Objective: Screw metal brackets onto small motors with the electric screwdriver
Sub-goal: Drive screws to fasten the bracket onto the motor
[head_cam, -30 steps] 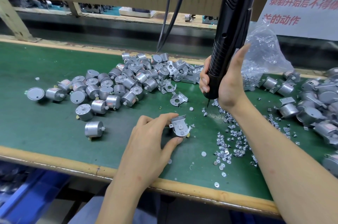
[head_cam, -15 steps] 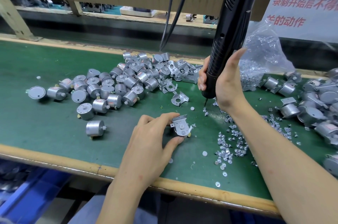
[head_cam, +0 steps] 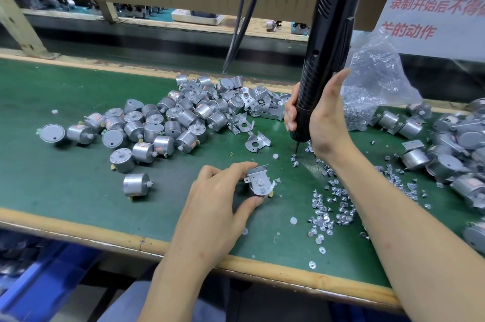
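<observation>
Green worktop (head_cam: 65, 190) underneath. Pinching a bracketed motor (head_cam: 259, 185) with the left grip (head_cam: 217, 206); clasping the black electric screwdriver (head_cam: 328, 46) with the right grip (head_cam: 325, 119), bit near loose screws (head_cam: 330, 211).

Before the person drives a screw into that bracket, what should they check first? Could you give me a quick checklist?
1. Bracket sits on the face of the held motor: ok.
2. Left hand grips that motor: ok.
3. Right hand grips the electric screwdriver: ok.
4. Screw picked up on the bit: cannot tell, too small to see.
5. Loose screws lie close by the bit: ok.
</observation>
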{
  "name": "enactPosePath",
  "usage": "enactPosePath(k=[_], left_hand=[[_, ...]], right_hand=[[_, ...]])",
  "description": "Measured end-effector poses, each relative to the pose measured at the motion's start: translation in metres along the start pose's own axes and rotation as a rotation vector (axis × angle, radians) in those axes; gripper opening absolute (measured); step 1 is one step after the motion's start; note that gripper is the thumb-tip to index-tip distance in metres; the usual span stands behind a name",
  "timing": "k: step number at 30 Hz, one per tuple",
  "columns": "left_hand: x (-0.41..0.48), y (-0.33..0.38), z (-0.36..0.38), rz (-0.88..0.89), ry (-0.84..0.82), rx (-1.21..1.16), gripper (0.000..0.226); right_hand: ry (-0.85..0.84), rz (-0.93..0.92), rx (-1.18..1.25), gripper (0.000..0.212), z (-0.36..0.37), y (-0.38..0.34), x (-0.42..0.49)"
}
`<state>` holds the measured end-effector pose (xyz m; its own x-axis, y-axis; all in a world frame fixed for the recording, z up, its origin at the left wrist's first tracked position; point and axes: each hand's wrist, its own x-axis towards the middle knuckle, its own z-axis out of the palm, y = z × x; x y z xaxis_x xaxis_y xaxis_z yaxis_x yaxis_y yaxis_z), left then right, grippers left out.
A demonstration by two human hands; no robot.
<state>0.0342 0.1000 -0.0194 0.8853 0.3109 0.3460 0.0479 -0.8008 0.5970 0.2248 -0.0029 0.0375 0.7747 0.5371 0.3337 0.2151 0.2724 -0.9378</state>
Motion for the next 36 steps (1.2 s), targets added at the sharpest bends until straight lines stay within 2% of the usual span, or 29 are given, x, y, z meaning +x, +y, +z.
enactPosePath(k=[21, 36], left_hand=[[0.0002, -0.0013, 0.0006, 0.01, -0.004, 0.016, 0.051], [-0.0001, -0.0002, 0.0003, 0.01, -0.002, 0.011, 0.051]], right_hand=[[-0.02, 0.035, -0.023, 0.081, 0.0004, 0.0008, 0.0007], [0.026, 0.011, -0.014, 0.079, -0.0021, -0.0061, 0.0012]])
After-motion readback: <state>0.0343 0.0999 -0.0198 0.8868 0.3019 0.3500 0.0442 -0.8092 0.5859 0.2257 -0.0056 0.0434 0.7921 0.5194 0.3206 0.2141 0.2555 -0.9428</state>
